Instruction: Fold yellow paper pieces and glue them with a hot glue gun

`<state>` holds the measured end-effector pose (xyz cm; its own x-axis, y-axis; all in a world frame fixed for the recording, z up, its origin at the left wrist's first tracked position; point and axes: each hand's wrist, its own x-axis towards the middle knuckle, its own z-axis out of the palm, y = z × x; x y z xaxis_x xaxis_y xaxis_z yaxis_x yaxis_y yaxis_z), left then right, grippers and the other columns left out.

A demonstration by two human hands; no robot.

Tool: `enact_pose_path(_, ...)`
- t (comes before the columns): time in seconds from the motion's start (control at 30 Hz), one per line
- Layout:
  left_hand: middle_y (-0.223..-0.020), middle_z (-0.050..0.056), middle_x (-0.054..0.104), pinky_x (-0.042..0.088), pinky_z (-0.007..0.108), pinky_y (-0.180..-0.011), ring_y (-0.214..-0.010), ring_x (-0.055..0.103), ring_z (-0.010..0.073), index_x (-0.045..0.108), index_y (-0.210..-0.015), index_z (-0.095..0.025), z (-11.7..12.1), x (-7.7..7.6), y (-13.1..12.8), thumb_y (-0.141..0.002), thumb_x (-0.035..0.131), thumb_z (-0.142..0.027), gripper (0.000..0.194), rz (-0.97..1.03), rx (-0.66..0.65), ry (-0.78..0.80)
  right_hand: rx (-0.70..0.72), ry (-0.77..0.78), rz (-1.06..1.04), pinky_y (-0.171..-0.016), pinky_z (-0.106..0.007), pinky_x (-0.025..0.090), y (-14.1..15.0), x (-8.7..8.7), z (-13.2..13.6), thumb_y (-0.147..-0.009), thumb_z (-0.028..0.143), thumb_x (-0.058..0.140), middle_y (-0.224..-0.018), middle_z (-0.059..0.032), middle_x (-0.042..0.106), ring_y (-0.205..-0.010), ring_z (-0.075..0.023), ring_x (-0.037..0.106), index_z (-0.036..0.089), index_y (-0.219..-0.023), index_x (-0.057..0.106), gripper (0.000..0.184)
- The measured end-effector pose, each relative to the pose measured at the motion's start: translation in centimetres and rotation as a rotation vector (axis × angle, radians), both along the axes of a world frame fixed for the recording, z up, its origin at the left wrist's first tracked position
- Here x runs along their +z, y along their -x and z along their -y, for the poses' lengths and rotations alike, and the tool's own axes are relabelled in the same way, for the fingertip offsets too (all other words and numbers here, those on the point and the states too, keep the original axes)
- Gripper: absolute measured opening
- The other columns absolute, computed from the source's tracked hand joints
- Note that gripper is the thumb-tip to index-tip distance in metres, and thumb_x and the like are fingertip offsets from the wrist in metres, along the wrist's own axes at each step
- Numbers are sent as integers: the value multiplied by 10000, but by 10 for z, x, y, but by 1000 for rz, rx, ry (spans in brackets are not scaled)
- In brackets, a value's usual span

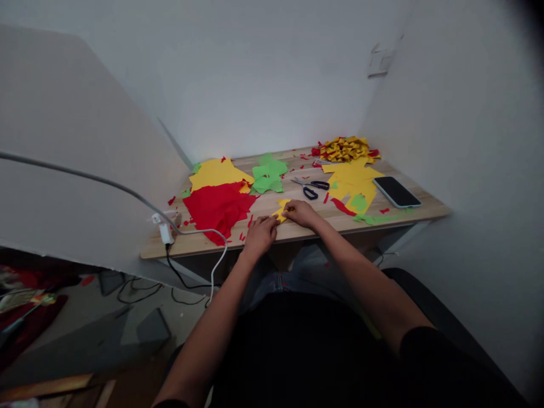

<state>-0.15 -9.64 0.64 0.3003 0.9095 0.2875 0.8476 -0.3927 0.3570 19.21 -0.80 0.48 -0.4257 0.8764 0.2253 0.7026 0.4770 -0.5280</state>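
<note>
At the centre of the frame, the right hand's grip pinches a small yellow piece near the tabletop's front edge; the left hand reaches its lower left side, its grip too unclear to tell. Any lettering on the dark-screened phone, right of centre, is too small to read. Bare wood opens between the piece and the scissors, with red sheets to the left

two grips, one phone, one pair of black-handled scissors
</note>
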Motion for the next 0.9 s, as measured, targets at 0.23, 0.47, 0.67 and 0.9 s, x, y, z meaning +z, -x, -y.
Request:
enact_pose_path(0.23, -1390, 88, 653, 394, 473, -1130, -1343, 519, 290, 618, -1385, -258, 4, -2, 1, -960, 469, -187, 456, -11, 13, -4, -58, -16, 27, -795, -293, 427, 7, -5, 2, -876, 300, 681, -1019, -68, 735, -915, -196, 645, 190, -917, 736, 129)
enact_pose_path(0.47, -1475, 29, 594, 385, 490, -1153, -1381, 481, 295, 682, -1311, -299, 3, -4, 5, -948, 470, -166, 441, -29, -35, 26, -90, -10, 57, -904, -387, 465, 8, -4, 5, -904, 335, 672, -1060, -66, 709, -975, -209, 644, 162, -946, 706, 181)
enact_pose_path(0.67, -1469, 49, 597, 373, 499, -1165, -1380, 483, 287, 627, -1384, -288, 3, -2, 5, -938, 460, -151, 496, -23, -41, 35, -61, 13, 58, -908, -392, 488, 6, -5, 2, -903, 371, 690, -1062, -58, 713, -978, -201, 648, 165, -952, 701, 212)
enact_pose_path(0.9, -1467, 48, 597, 365, 491, -1179, -1363, 504, 270, 690, -1308, -277, -3, -5, 9, -903, 472, -127, 484, -5, -80, 39, -73, 36, 63, -919, -410, 504, 7, -6, 1, -914, 394, 685, -1065, -58, 710, -977, -199, 654, 163, -948, 695, 234)
